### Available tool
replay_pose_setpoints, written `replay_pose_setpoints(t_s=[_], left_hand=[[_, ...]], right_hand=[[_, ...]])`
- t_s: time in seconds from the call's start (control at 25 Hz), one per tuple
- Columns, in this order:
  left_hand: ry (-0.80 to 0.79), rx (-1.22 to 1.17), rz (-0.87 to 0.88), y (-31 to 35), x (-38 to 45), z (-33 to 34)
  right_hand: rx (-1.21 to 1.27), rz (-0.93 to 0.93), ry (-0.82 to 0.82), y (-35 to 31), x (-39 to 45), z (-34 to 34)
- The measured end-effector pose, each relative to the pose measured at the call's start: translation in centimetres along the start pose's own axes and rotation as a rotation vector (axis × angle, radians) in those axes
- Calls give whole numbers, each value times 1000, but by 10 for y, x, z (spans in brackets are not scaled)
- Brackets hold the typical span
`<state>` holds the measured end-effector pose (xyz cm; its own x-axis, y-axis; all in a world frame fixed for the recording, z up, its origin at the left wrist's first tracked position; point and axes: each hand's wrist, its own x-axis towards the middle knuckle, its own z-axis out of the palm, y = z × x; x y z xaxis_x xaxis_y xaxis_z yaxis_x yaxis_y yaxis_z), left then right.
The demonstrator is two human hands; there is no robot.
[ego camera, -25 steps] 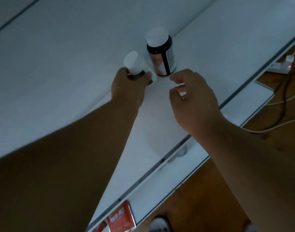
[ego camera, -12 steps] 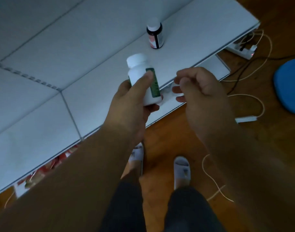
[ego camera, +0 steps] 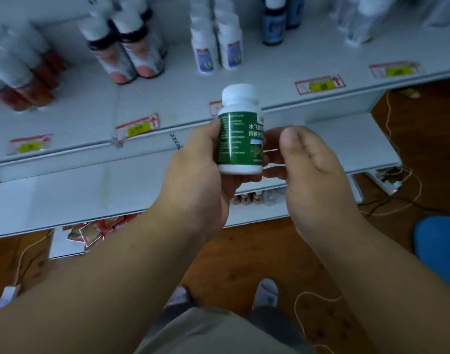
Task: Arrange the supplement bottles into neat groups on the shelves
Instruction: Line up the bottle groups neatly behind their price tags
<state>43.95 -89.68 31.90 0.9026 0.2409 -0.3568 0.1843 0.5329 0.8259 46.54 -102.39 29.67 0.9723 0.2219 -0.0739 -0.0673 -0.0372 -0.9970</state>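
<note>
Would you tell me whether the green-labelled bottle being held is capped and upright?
Capped and upright: the green-labelled bottle shows its white cap seated on top, held in the left hand. Right hand is beside it.

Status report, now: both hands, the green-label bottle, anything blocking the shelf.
Left hand grips green-label bottle, upright, off the shelf. Right hand beside it, fingers curled, contact unclear. Nothing in the way; open shelf space ahead.

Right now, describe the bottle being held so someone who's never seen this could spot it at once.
In front of the white metal shelves, find the two bare hands. The left hand grips a small white plastic bottle with a green label, upright, white cap on top. Unlike the bottles standing on the shelves, it has a green label.
</note>
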Motion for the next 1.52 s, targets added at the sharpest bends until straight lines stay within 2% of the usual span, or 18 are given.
replay_pose_setpoints(t_s=[0.2, 0.48, 0.6, 0.8, 0.92, 1.16, 1.32, 1.52], left_hand=[[45, 43, 194, 69, -45, -87], [338, -12, 351, 186, -117, -294], [435, -25, 384, 224, -141, -361], [518, -49, 441, 269, -146, -426], [649, -69, 480, 294, -139, -464], [810, -112, 482, 334, -139, -549], [788, -36, 443, 368, -131, -632], [709, -1, 298, 421, -109, -750]], right_hand=[[-54, -73, -103, -34, -16, 105], [-33, -139, -384, -65, -63, 341], [-94, -141, -505, -80, -83, 423], [-190, -169, -617, -89, -73, 505], [-230, -140, -762, -89, -54, 560], [-169, -159, -909, -105, -57, 669], [-186, -112, -874, -104, -57, 757], [-169, -73, -679, -86, -59, 875]])
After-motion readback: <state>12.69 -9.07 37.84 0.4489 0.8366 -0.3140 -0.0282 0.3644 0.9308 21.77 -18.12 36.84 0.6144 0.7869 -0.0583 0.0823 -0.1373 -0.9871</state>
